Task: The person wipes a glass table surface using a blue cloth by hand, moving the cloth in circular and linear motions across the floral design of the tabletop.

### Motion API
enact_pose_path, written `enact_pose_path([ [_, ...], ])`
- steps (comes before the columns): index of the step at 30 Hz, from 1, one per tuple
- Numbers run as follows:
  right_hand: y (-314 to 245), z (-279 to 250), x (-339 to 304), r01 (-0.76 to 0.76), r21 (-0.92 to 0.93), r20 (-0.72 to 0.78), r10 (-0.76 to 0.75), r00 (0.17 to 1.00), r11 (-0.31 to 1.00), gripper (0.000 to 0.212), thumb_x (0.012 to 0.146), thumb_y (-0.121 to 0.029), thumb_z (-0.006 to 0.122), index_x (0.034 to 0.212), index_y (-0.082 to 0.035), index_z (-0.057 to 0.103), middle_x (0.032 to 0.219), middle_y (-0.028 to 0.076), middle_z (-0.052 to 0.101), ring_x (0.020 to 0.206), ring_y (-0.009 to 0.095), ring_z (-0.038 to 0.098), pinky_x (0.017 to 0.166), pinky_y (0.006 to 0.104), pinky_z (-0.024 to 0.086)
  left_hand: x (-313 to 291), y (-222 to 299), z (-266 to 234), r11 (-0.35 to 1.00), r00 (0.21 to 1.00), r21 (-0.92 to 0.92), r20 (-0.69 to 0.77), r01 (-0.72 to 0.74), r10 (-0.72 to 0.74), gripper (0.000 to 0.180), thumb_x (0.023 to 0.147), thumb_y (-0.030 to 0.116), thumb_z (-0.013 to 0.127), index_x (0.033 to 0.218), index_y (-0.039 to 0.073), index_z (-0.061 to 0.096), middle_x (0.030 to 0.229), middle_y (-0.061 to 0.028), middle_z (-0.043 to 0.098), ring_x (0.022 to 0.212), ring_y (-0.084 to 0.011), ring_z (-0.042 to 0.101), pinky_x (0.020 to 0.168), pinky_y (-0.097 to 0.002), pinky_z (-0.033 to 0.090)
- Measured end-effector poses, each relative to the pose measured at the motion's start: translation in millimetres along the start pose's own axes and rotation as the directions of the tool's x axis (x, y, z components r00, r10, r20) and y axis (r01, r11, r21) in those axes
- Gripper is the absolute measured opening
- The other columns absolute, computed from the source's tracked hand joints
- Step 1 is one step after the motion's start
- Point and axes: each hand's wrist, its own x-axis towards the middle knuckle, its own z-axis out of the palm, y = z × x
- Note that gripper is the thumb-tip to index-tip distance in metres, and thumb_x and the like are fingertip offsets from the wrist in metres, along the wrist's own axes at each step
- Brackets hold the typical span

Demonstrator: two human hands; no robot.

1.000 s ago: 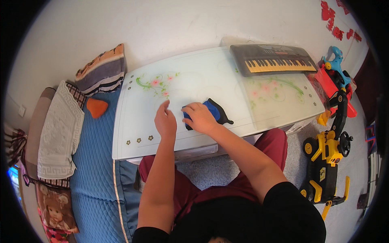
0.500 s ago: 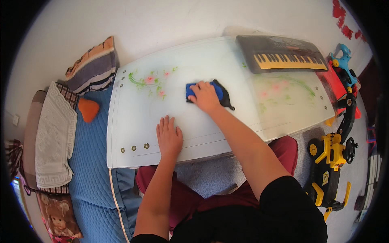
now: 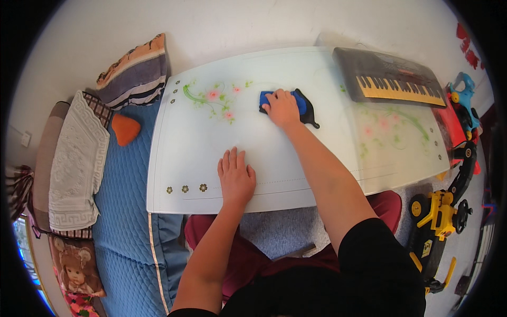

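Note:
My right hand point(image 3: 283, 107) is closed over a blue-and-black item point(image 3: 305, 103), its fingers draped across the blue part. A dark, pointed tail of the item sticks out to the right of my wrist; its kind is not clear. Both lie on a white glass table point(image 3: 174, 142) printed with pink flowers and green vines. Nearer to me, my left hand point(image 3: 236, 177) rests flat and open on the tabletop, fingers pointing away, with nothing under them that I can see.
An electronic keyboard point(image 3: 391, 76) under a see-through cover sits at the table's far right. Left of the table is a blue quilted seat point(image 3: 124, 195) with an orange heart-shaped object point(image 3: 125, 130) and a striped cushion point(image 3: 134, 76). A yellow-and-black ride-on toy point(image 3: 438, 214) stands at right.
The whole view has shifted a little. My right hand and the blue-and-black item have slid slightly farther from me across the table. My left hand stays about where it was.

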Motion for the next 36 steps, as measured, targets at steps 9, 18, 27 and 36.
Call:
enact_pose_path([
  [9,-26,-51,-109,0.165,0.080,-0.099,-0.156,0.983,0.983,0.032,0.089,-0.032,0.072,0.111,-0.009,0.072,0.103,0.009,0.060,0.102,0.029,0.056,0.084,0.0424,0.043,0,-7,9,0.999,0.999,-0.016,-0.005,0.037,-0.037,0.044,0.096,0.020,0.054,0.136,0.002,0.055,0.151,-0.0174,0.049,0.144,-0.0365,0.038,0.122,-0.0514,0.024],
  [18,-40,-105,-194,0.150,0.079,-0.078,-0.144,0.986,0.986,0.020,0.088,-0.025,0.070,0.100,-0.009,0.066,0.095,0.012,0.058,0.092,0.031,0.061,0.075,0.0445,0.050,-2,-12,22,0.999,0.999,-0.009,-0.026,0.043,-0.043,0.043,0.099,0.023,0.051,0.138,0.004,0.057,0.152,-0.0159,0.049,0.146,-0.0338,0.038,0.124,-0.0487,0.025],
  [27,-32,-100,-173,0.138,-0.010,-0.106,-0.138,0.985,0.990,0.020,0.087,-0.024,0.069,0.094,-0.006,0.063,0.089,0.013,0.058,0.085,0.032,0.062,0.070,0.0430,0.053,-4,-10,20,1.000,0.999,-0.001,-0.035,0.020,-0.020,0.043,0.100,0.022,0.051,0.139,0.005,0.056,0.152,-0.0166,0.050,0.146,-0.0343,0.039,0.124,-0.0493,0.025],
  [36,8,-56,-87,0.071,-0.121,-0.140,-0.088,0.986,0.990,0.018,0.091,-0.027,0.065,0.094,-0.009,0.066,0.089,0.013,0.062,0.087,0.034,0.064,0.075,0.0453,0.055,-3,-3,12,1.000,0.999,-0.012,-0.036,0.009,-0.009,0.043,0.099,0.019,0.053,0.138,0.003,0.055,0.150,-0.0190,0.051,0.144,-0.0373,0.041,0.122,-0.0514,0.027],
])
